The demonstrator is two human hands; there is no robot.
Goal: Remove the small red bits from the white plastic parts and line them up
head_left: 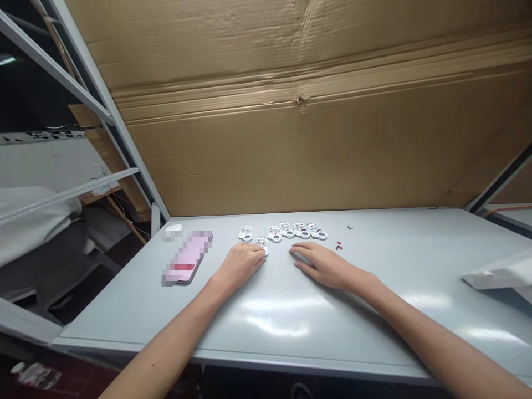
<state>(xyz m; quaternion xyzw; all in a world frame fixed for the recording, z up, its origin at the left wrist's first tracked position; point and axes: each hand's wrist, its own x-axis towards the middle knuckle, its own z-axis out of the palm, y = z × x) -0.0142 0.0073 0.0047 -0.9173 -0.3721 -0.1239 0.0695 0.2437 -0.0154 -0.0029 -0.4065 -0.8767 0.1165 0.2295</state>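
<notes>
My left hand (pixel 242 262) rests on the table with its fingers closed on the near edge of a small white plastic piece (pixel 262 243), whose lower part they partly cover. The piece has a rounded body with a ring at one end. To the right, my right hand (pixel 321 265) lies palm down, fingers apart and nothing in them. Just beyond both hands several similar white pieces with ring-shaped ends lie in a loose row, among them a left one (pixel 245 233) and a right one (pixel 317 231).
Tiny red and black bits (pixel 339 247) and a black curved bit (pixel 350 227) lie right of the row. A pink phone (pixel 189 260) and a white case-like object (pixel 174 228) are at left. White sheeting (pixel 499 271) sits at right. Cardboard (pixel 311 155) walls the back.
</notes>
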